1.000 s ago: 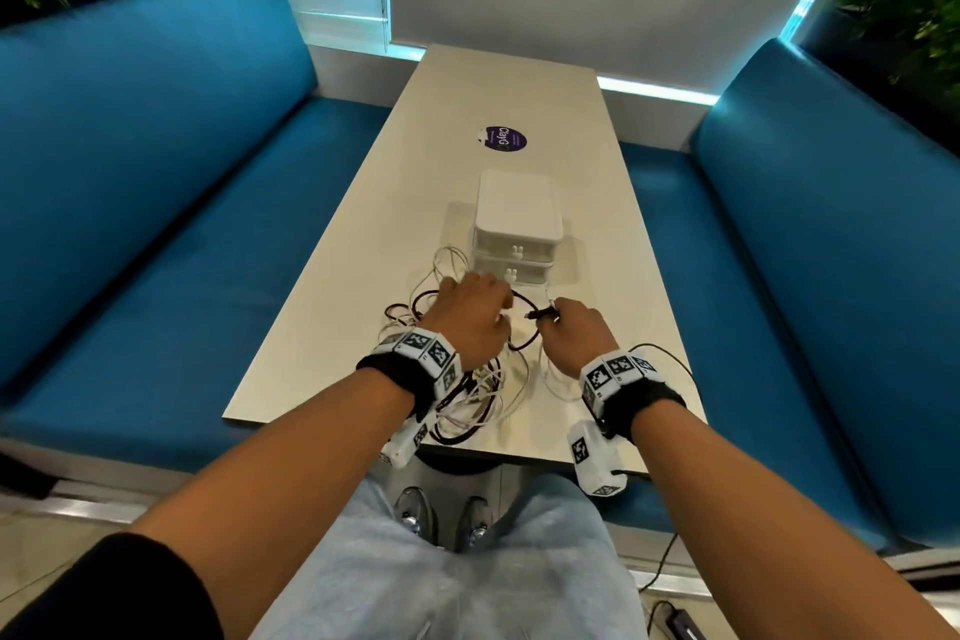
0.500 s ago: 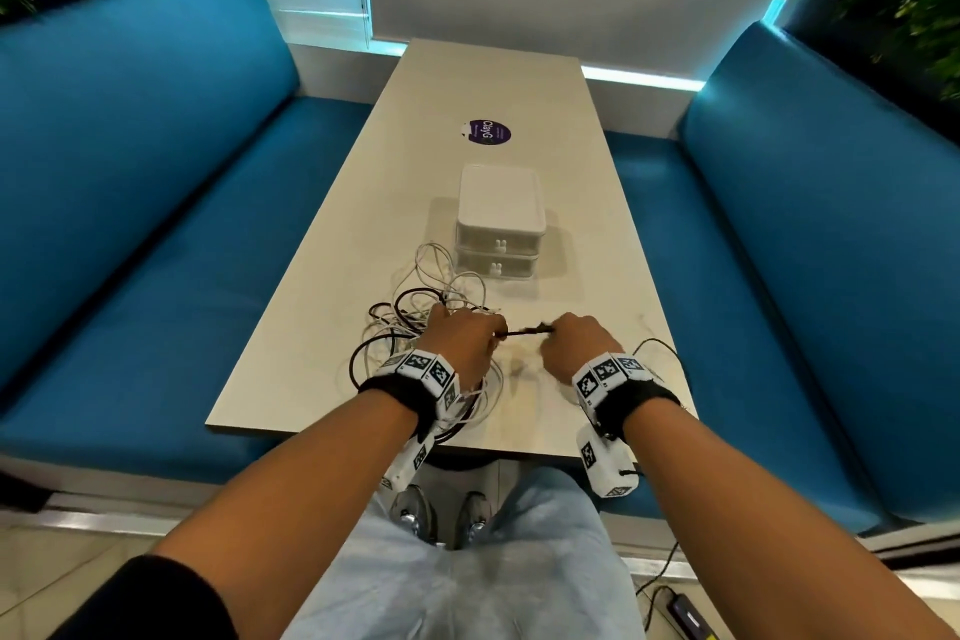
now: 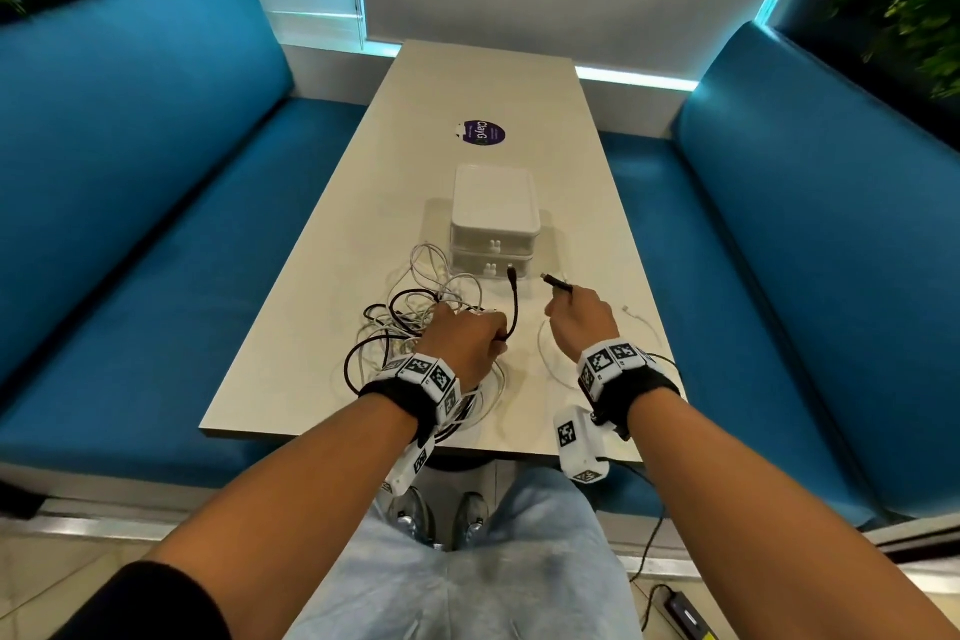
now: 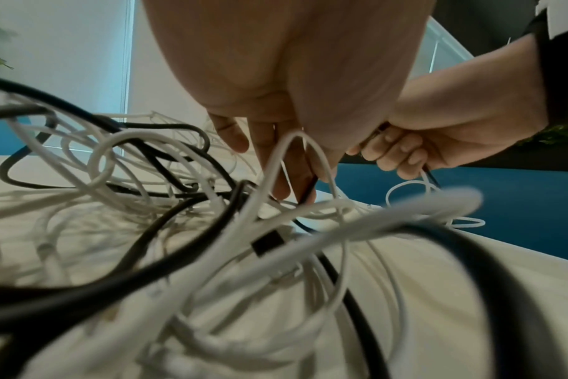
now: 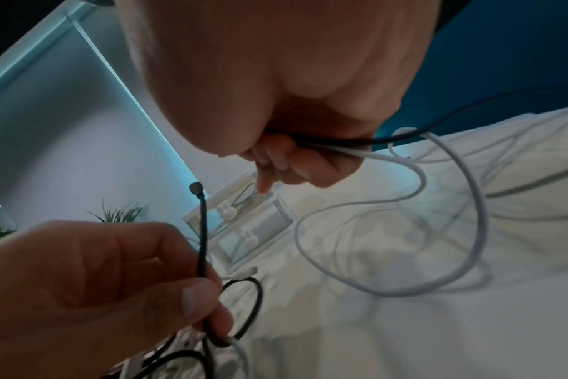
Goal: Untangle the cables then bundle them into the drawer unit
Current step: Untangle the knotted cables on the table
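Near table (image 3: 322, 322) edge | left hand (image 3: 464, 345), right hand (image 3: 580, 319) gripping cables (image 3: 415, 312)

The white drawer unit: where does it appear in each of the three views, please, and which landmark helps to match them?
Head view: the drawer unit stands at table centre, beyond both hands.
Left wrist view: not in it; the left hand and the cable tangle fill the picture.
Right wrist view: just below centre, tilted, under the right hand.
Shared landmark: the black cable end held upright by the left hand.
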A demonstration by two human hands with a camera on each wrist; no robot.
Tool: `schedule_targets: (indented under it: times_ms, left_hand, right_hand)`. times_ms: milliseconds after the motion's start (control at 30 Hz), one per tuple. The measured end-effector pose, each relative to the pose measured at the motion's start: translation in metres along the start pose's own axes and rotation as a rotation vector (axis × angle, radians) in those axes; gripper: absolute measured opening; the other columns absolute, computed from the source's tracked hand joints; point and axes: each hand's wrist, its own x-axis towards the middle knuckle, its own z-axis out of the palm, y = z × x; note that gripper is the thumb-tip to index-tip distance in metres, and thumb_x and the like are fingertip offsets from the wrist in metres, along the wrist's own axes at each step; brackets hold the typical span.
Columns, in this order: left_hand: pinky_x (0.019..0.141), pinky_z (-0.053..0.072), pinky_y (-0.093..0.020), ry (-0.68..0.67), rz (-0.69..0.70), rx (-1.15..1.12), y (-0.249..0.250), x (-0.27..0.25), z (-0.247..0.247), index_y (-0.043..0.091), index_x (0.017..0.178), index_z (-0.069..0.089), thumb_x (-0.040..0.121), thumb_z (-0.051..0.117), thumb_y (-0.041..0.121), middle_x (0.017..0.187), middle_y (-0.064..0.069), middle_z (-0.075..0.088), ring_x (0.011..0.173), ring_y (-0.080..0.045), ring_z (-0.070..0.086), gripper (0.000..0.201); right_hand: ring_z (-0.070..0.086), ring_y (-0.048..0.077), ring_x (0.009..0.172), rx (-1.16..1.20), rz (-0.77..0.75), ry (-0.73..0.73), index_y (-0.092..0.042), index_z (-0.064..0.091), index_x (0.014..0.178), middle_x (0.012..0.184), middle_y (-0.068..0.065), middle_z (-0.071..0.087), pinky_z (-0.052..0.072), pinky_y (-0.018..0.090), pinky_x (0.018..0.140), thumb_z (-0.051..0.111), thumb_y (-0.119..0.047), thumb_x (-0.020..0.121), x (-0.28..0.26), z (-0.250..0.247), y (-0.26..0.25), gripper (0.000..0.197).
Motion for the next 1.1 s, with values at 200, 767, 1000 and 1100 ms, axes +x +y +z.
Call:
schedule_targets:
  times_ms: [200,767,1000,1100]
  left_hand:
    - [0.097,0.029,-0.041,-0.012,0.045,0.04,0.005,-0.001,0.0,0.026,0.094,0.056,0.096,0.051,0.024,0.088,0.004,0.071,0.085,-0.02,0.065,0.006]
    - [0.101,0.027,-0.049,-0.081,0.072,0.272,-0.02,-0.006,0.013,0.025,0.121,0.057,0.105,0.032,0.035,0.127,-0.001,0.055,0.12,-0.028,0.043,0.032]
    - [0.102,0.027,-0.05,-0.088,0.086,0.364,-0.015,-0.005,0.012,0.027,0.114,0.063,0.101,0.04,0.031,0.114,0.002,0.063,0.113,-0.028,0.048,0.027]
    - [0.099,0.027,-0.05,-0.1,0.088,0.384,-0.011,-0.006,0.011,0.028,0.111,0.064,0.098,0.045,0.029,0.109,0.004,0.064,0.11,-0.027,0.049,0.023]
  right_hand:
    - [0.06,0.033,0.094,0.069,-0.094,-0.145,-0.011,0.07,0.098,0.097,0.012,0.069,0.047,0.038,0.085,0.043,-0.03,0.097,-0.014,0.008,-0.022,0.033]
    - [0.059,0.038,0.102,-0.326,-0.074,-0.052,-0.006,0.052,0.116,0.112,0.02,0.064,0.038,0.033,0.071,0.037,-0.023,0.103,0.007,-0.009,0.038,0.027]
    - [0.058,0.036,0.099,-0.12,-0.286,-0.177,-0.005,0.053,0.108,0.109,0.017,0.062,0.042,0.037,0.08,0.039,-0.016,0.102,-0.007,-0.006,0.012,0.018]
    - [0.062,0.025,0.083,0.07,-0.317,-0.291,-0.016,0.053,0.094,0.09,0.006,0.067,0.049,0.041,0.084,0.039,-0.016,0.1,-0.015,0.001,-0.002,0.015]
